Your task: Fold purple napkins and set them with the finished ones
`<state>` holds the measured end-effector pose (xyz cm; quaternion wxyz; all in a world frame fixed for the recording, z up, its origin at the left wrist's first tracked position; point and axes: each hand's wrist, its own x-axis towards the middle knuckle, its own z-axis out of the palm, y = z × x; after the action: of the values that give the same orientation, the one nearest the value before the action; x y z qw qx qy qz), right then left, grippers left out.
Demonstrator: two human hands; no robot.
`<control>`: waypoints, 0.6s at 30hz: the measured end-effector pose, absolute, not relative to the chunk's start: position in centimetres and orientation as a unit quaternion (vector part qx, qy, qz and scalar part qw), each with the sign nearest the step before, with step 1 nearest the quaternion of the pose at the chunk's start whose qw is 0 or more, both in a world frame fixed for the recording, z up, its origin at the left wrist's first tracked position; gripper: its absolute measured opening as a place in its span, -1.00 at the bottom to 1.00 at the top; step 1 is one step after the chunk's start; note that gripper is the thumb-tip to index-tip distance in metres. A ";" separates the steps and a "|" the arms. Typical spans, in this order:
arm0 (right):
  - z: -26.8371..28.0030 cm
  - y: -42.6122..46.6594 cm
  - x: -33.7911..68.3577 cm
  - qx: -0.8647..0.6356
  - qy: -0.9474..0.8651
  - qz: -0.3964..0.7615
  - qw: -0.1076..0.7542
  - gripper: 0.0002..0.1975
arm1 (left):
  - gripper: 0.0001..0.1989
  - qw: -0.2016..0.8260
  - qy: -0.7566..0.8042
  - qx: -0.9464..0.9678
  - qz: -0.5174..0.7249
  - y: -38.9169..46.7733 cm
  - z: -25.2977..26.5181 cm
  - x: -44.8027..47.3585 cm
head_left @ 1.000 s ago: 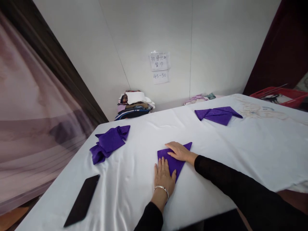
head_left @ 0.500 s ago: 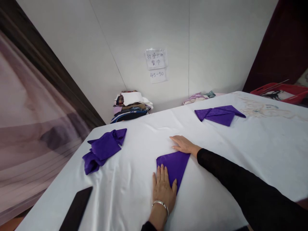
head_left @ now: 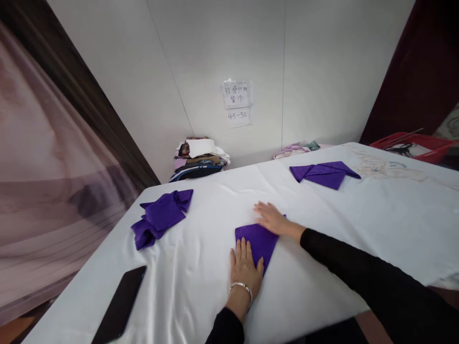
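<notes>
The purple cloth (head_left: 267, 241) gets thin toward the near side. The left hand (head_left: 246, 273) lies flat on it, the right hand (head_left: 272, 219) over its far edge, both open, gripping nothing.

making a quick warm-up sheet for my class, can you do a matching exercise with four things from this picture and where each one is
Things
1. left hand
2. right hand
3. black slab
4. red basket

Places
A. at the far right, beyond the white-covered table
B. at the far edge of the middle purple cloth
C. on the table's near left
D. flat on the middle purple cloth, bracelet at the wrist

Pairs: 1-D, 2-B, 3-C, 4-A
</notes>
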<state>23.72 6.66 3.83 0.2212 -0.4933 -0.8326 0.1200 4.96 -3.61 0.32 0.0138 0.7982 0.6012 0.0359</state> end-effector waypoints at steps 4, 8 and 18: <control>3.3 1.4 19.3 -0.345 -0.905 0.163 0.188 -0.42 | -0.37 0.038 0.598 0.800 0.025 -3.5 0.5 5.1; 2.3 1.7 19.6 -0.346 -0.911 0.174 0.141 -0.38 | -0.36 0.037 0.601 0.798 0.027 -3.6 0.8 5.1; 2.0 4.1 26.6 -0.540 -0.812 0.060 0.214 -0.62 | -0.34 -0.001 0.593 0.804 0.034 -3.8 0.3 4.9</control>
<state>26.55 4.06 1.97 0.2136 -0.5403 -0.8117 0.0596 4.88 -3.80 0.28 -0.0011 0.8045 0.5930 0.0341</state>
